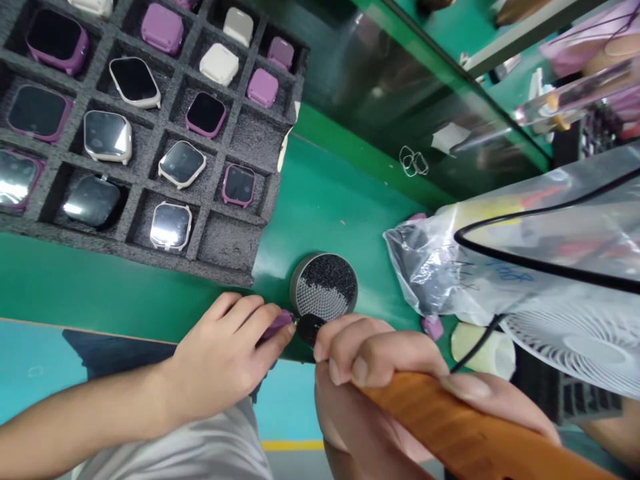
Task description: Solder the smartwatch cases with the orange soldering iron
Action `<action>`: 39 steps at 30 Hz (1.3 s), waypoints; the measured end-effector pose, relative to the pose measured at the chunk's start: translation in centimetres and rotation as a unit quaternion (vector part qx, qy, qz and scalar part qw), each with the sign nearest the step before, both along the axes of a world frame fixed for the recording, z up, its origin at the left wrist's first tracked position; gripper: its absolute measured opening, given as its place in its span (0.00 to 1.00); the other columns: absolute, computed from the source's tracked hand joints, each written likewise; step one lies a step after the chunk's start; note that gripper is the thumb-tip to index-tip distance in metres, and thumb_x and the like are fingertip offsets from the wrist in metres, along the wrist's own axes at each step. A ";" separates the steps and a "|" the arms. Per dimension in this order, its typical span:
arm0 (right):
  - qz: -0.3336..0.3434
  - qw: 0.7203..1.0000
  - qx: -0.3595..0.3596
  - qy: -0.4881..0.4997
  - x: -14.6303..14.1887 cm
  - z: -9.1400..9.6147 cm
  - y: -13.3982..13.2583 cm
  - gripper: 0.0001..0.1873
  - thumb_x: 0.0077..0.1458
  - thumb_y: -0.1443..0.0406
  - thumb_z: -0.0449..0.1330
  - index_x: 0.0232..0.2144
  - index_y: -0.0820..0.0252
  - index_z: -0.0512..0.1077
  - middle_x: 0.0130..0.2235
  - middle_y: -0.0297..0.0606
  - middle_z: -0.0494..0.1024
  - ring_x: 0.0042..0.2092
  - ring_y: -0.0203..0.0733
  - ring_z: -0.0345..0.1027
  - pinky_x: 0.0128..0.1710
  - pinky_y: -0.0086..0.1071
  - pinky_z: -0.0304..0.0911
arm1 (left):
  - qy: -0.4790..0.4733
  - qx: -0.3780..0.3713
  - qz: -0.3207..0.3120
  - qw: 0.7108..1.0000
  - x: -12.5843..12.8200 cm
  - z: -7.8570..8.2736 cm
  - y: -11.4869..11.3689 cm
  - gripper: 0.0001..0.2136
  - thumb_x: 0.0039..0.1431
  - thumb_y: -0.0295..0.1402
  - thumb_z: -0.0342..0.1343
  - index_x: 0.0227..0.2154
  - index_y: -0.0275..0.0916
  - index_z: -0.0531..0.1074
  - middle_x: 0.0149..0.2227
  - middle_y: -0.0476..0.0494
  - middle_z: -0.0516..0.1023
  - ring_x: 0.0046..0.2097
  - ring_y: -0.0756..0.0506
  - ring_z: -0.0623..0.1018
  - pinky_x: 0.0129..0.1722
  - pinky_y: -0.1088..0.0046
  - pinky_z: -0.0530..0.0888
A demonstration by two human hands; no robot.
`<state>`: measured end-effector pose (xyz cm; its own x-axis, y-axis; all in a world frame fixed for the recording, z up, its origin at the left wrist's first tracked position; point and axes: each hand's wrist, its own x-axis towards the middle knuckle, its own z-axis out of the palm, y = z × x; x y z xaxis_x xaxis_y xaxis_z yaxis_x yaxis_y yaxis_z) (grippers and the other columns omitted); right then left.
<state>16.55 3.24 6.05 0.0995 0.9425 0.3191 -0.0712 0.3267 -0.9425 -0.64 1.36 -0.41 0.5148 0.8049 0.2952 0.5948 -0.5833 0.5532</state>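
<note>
In right hand, orange tool aslant, tip up-left

Tray (watches in most compartments) left of the container, bag right.

Green benchtop, smooth, faint sheen. Glossy dark-green panel along its far side, catching reflections; pale metal rail beyond. Floor light blue, yellow stripe, grey past the stripe.

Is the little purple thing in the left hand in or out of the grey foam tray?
Out: the left hand holds the purple thing apart from the foam tray.
</note>
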 end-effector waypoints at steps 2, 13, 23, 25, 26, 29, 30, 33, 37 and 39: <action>0.003 1.000 0.005 0.003 -0.2 -0.1 0.1 0.18 0.72 0.56 0.47 0.53 0.53 0.72 0.36 0.36 0.76 0.32 0.43 0.70 0.30 0.47 0.71 | 0.004 0.004 -0.002 1.000 0.0 0.0 0.0 0.13 0.76 0.27 0.53 0.56 0.37 0.78 0.56 0.41 0.81 0.54 0.38 0.75 0.52 0.57 0.69; -0.086 0.996 0.033 0.022 1.8 0.0 0.8 0.28 0.70 0.40 0.49 0.52 0.52 0.73 0.35 0.31 0.75 0.30 0.38 0.66 0.27 0.41 0.68 | 0.063 -0.021 -0.053 0.996 -0.5 0.4 0.0 0.31 0.58 0.24 0.58 0.66 0.31 0.71 0.64 0.35 0.75 0.62 0.33 0.71 0.58 0.53 0.68; -0.045 0.998 0.013 0.042 2.1 -0.8 0.8 0.35 0.72 0.39 0.39 0.53 0.51 0.75 0.35 0.34 0.75 0.30 0.41 0.70 0.27 0.44 0.69 | 0.053 -0.009 -0.004 0.999 0.1 0.2 -0.1 0.26 0.59 0.21 0.57 0.61 0.42 0.77 0.57 0.34 0.76 0.58 0.33 0.73 0.52 0.54 0.71; -0.045 0.998 0.014 0.040 2.1 -0.9 0.9 0.38 0.71 0.37 0.37 0.53 0.52 0.75 0.35 0.34 0.75 0.30 0.41 0.70 0.27 0.44 0.69 | 0.048 -0.010 0.000 0.999 0.2 0.3 -0.2 0.24 0.63 0.24 0.56 0.61 0.39 0.76 0.58 0.32 0.76 0.58 0.32 0.73 0.52 0.53 0.71; -0.044 0.998 0.013 0.037 2.1 -0.9 0.9 0.37 0.71 0.37 0.38 0.53 0.52 0.75 0.35 0.34 0.76 0.30 0.41 0.70 0.27 0.44 0.70 | 0.047 -0.010 0.004 0.999 0.2 0.3 -0.2 0.22 0.65 0.26 0.57 0.61 0.37 0.76 0.58 0.32 0.76 0.58 0.32 0.74 0.52 0.53 0.71; -0.051 0.998 0.012 0.025 2.2 -0.8 0.8 0.28 0.70 0.40 0.50 0.53 0.51 0.74 0.36 0.33 0.76 0.31 0.40 0.70 0.27 0.44 0.70 | 0.054 0.003 0.018 0.998 0.3 0.3 -0.2 0.17 0.72 0.33 0.59 0.60 0.39 0.77 0.57 0.34 0.77 0.57 0.33 0.74 0.51 0.54 0.70; -0.055 0.998 0.012 0.019 2.3 -0.7 0.7 0.27 0.68 0.41 0.53 0.53 0.50 0.74 0.36 0.32 0.76 0.31 0.40 0.69 0.28 0.43 0.70 | 0.054 0.006 0.018 0.998 0.3 0.2 -0.2 0.17 0.72 0.33 0.61 0.60 0.40 0.77 0.57 0.36 0.78 0.57 0.34 0.74 0.51 0.55 0.70; -0.075 0.997 0.012 0.006 2.4 0.0 0.0 0.27 0.68 0.40 0.53 0.54 0.50 0.72 0.36 0.31 0.75 0.31 0.39 0.69 0.29 0.44 0.71 | 0.042 0.002 -0.007 0.999 0.2 0.1 -0.2 0.17 0.70 0.32 0.62 0.60 0.42 0.77 0.58 0.39 0.78 0.57 0.36 0.74 0.52 0.55 0.69; -0.053 0.998 0.015 -0.001 1.8 0.5 -0.4 0.17 0.75 0.52 0.48 0.55 0.48 0.70 0.36 0.28 0.76 0.29 0.38 0.70 0.27 0.42 0.70 | 0.028 -0.005 -0.017 0.999 0.1 0.1 -0.2 0.17 0.70 0.33 0.61 0.60 0.40 0.78 0.58 0.40 0.79 0.56 0.36 0.74 0.53 0.55 0.69; -0.040 0.999 0.014 0.002 1.3 0.5 -0.3 0.16 0.75 0.54 0.48 0.55 0.48 0.70 0.35 0.28 0.76 0.29 0.38 0.70 0.26 0.42 0.70 | 0.022 -0.006 -0.012 1.000 0.1 0.1 -0.1 0.17 0.71 0.32 0.60 0.59 0.40 0.78 0.58 0.39 0.79 0.56 0.36 0.75 0.52 0.55 0.69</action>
